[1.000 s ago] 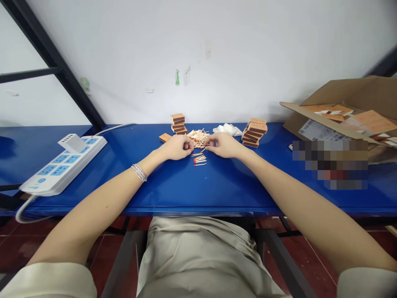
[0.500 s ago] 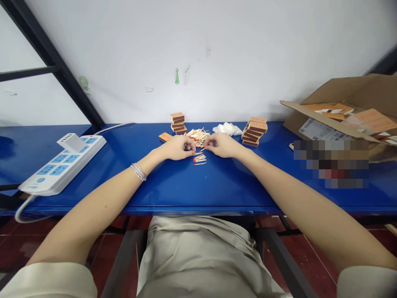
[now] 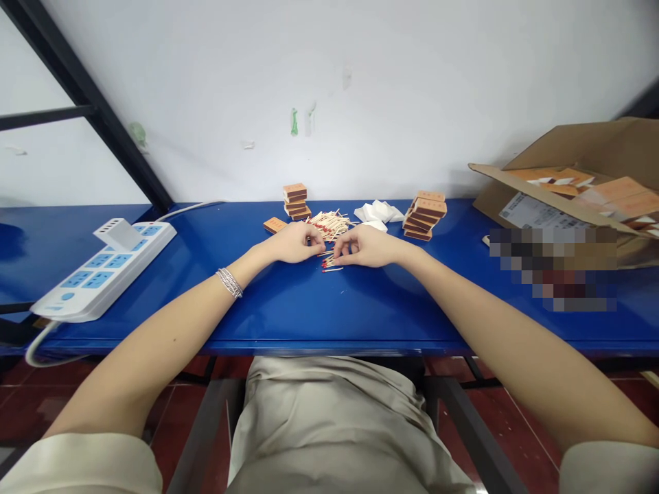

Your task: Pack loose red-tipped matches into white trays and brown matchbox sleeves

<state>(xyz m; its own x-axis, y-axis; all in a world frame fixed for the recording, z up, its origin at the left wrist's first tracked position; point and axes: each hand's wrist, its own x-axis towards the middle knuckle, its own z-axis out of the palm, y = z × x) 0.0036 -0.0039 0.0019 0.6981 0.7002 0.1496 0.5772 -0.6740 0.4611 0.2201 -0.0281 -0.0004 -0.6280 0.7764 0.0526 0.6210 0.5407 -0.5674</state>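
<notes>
A loose heap of red-tipped matches point(image 3: 329, 221) lies on the blue table point(image 3: 309, 309) near its back. A smaller bunch of matches point(image 3: 332, 264) lies just in front of it, between my hands. My left hand point(image 3: 296, 242) rests curled on the table, its fingertips pinched at the small bunch. My right hand point(image 3: 366, 245) sits close beside it, fingers bent and pinching matches from the same bunch. The two hands nearly touch. How many matches each pinch holds is too small to see.
Stacks of orange matchboxes stand at the back: one stack point(image 3: 296, 200) on the left, one stack point(image 3: 425, 215) on the right, with a single box point(image 3: 274, 224) lying flat. White paper point(image 3: 378, 211) lies behind. A power strip point(image 3: 103, 267) is at left, an open cardboard box point(image 3: 576, 178) at right.
My right hand has slid left and a little toward me, onto the small bunch of matches. My left hand has barely shifted. The hands are closer together.
</notes>
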